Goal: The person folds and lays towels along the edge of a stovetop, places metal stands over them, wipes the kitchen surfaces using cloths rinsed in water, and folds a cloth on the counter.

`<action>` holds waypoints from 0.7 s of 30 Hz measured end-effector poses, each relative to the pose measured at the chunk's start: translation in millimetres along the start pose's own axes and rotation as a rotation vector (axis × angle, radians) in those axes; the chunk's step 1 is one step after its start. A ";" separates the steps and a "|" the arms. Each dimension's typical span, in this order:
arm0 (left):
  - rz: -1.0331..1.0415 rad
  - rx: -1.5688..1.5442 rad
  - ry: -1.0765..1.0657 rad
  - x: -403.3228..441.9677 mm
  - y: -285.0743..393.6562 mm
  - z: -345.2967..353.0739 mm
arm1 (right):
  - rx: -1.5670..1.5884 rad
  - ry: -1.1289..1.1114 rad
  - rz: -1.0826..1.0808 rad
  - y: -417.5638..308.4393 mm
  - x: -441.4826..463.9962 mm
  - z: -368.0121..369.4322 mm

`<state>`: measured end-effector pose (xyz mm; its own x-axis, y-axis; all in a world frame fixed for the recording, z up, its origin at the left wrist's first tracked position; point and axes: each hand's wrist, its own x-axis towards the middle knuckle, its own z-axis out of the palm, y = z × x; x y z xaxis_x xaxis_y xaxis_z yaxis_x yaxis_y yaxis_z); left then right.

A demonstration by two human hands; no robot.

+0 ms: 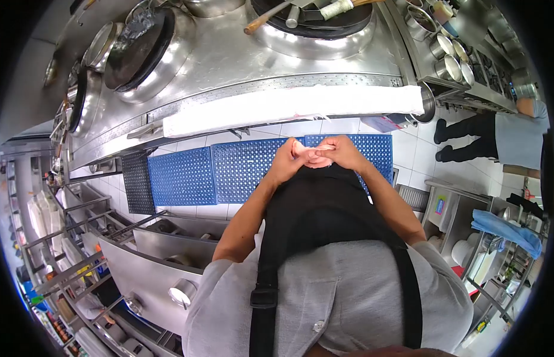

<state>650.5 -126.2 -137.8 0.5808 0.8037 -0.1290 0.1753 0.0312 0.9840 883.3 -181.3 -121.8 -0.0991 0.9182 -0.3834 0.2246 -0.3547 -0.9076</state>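
Note:
In front of my black apron [324, 202], both hands meet at waist height around a small, soft, pinkish-white thing [313, 157]. Its kind I cannot make out; it looks crumpled, and the fingers cover part of it. My left hand [287, 162] grips its left side with curled fingers. On the other side, my right hand [343, 152] pinches it between thumb and fingers. Just beyond the hands, a long white cloth [241, 111] lies along the front edge of the steel range [223, 56].
Woks [143, 53] sit on the range, one with wooden-handled tools [268, 16]. Blue perforated mats [182, 177] cover the tiles. Behind me on the left stands a steel counter [152, 273]. Another person [518, 140] stands at the right, near shelves of metal pots [448, 68]; a blue towel [508, 231] hangs nearby.

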 end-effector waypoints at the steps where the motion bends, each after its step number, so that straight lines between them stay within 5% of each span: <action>1: -0.076 0.075 -0.029 3.9 0.6 1.4 | -0.075 0.025 -0.020 9.3 -0.5 -10.4; 15: -0.171 0.056 0.130 64.0 -1.6 14.2 | -0.105 0.161 -0.067 36.6 15.0 -109.6; 21: -0.118 0.033 0.155 95.3 1.2 18.9 | 0.166 0.199 -0.117 55.0 41.6 -131.6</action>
<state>721.1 -60.8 -151.2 0.4259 0.8777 -0.2199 0.2618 0.1131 0.9585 1019.1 -139.4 -165.2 0.0813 0.9653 -0.2480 0.0598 -0.2531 -0.9656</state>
